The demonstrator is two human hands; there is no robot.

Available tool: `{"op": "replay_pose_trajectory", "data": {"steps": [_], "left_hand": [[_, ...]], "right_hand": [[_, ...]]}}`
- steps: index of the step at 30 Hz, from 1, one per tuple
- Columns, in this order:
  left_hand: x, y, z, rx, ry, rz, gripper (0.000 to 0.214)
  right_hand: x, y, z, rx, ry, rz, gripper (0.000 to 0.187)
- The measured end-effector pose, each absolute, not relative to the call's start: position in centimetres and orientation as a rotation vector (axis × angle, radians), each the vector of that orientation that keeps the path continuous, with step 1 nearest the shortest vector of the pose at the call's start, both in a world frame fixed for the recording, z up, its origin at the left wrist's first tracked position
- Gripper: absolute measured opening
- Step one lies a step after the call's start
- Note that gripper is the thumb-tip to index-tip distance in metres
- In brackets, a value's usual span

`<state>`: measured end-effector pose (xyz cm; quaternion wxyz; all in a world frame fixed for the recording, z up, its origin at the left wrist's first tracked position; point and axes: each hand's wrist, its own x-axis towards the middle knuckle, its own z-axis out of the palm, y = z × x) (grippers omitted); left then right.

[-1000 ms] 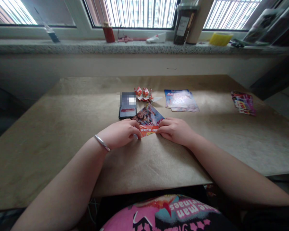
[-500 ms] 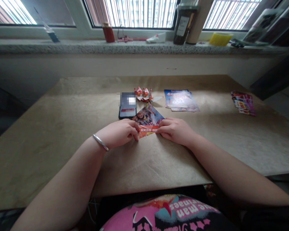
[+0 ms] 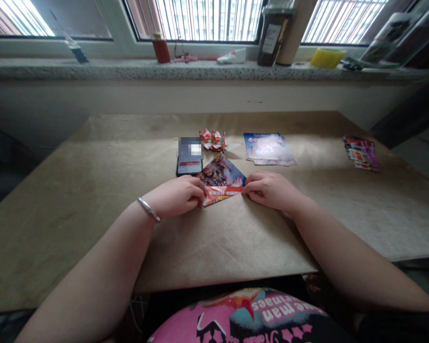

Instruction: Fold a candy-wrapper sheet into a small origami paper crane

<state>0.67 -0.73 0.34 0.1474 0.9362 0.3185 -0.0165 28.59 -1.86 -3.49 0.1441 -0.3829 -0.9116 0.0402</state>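
A printed sheet of paper (image 3: pixel 223 175), folded to a point at its far end and with an orange band along the near edge, lies on the table between my hands. My left hand (image 3: pixel 184 194), with a silver bangle at the wrist, has its curled fingers closed on the paper's left corner. At the right corner my right hand (image 3: pixel 268 189) pinches the edge between thumb and fingers. Just beyond the left hand lies a phone (image 3: pixel 189 166) with its screen up. Behind the paper sit small red-and-white folded paper pieces (image 3: pixel 212 138).
A stack of printed sheets (image 3: pixel 270 149) lies right of centre, and more colourful leaflets (image 3: pixel 362 152) lie far right on the table (image 3: pixel 103 190). The stone windowsill (image 3: pixel 200 71) holds a red bottle (image 3: pixel 160 49), a dark jar (image 3: pixel 271 38) and a yellow tape roll (image 3: pixel 328 58).
My right hand has slid right to the paper's corner, uncovering more of the orange band. My left hand has shifted slightly left, and its fingers are more curled.
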Motion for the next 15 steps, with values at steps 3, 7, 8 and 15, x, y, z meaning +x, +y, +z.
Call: {"op": "replay_pose_trajectory", "data": {"steps": [3, 7, 8, 15], "left_hand": [[0.9, -0.9, 0.0, 2.71, 0.992, 0.016, 0.019], [1.1, -1.2, -0.6, 2.754, 1.021, 0.081, 0.022], [1.2, -1.2, -0.8, 2.771, 1.029, 0.09, 0.021], [1.6, -1.4, -0.9, 2.778, 1.109, 0.094, 0.018]], "right_hand": [[28.9, -1.8, -3.3, -1.136, -2.619, 0.126, 0.023], [29.4, -1.7, -2.9, -1.196, -2.621, 0.118, 0.021], [29.5, -1.7, -2.9, -1.216, -2.617, 0.111, 0.021], [30.4, -1.3, -2.6, -1.263, -2.606, 0.127, 0.02]]}}
